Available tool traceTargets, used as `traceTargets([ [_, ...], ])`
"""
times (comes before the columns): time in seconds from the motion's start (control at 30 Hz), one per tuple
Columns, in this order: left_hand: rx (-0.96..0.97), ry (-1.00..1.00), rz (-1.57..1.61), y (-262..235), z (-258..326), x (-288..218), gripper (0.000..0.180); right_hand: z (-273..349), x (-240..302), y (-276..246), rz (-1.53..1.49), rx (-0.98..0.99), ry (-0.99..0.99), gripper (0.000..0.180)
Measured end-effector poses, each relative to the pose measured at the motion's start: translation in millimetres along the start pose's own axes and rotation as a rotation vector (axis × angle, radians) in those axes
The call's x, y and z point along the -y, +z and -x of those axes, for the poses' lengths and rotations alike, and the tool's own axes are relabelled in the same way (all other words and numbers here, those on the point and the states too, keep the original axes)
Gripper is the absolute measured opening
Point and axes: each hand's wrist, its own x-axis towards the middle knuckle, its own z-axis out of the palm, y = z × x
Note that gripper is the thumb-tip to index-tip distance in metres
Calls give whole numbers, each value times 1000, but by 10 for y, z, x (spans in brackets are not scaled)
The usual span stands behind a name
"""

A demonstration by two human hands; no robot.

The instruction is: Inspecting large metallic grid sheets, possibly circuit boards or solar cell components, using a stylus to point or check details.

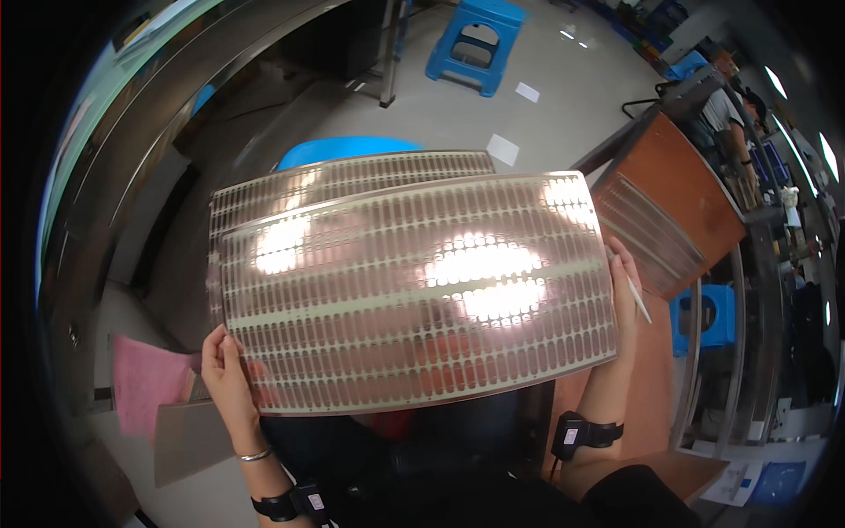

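Observation:
A large thin sheet, probably a circuit panel, is held up in front of me. Rows of small oblong copper-coloured pieces with pale strips between them cover it, and bright glare hides parts of its face. My left hand grips its lower left edge, thumb in front. At the right edge my right hand pinches the sheet, most of its fingers hidden behind. A slim white pointed stick juts from that same hand. Behind the held sheet shows a similar patterned sheet, partly covered by it.
To the right stands an orange-brown board with another patterned sheet against it. A blue stool is on the floor ahead, another blue stool at right. Pink cloth hangs at left. A person is far right.

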Motion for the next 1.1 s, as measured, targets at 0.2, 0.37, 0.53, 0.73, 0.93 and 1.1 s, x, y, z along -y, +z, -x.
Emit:
traceTargets([
  [0.2,28,62,53,-14,-75,112,22,53,144,89,-9,9,-29,29],
  [0.37,2,112,-13,-4,-79,111,23,159,283,182,-63,3,-36,28],
  [0.53,9,99,27,-53,-136,203,23,209,380,184,-82,3,-29,30],
  [0.73,-39,145,71,102,4,34,22,276,403,178,-157,-26,-31,34],
  [0.93,-66,120,229,8,-3,22,19,331,407,191,-245,48,-53,37],
  [1.1,-32,130,434,-134,-48,-206,20,144,298,-179,-16,238,-51,39],
])
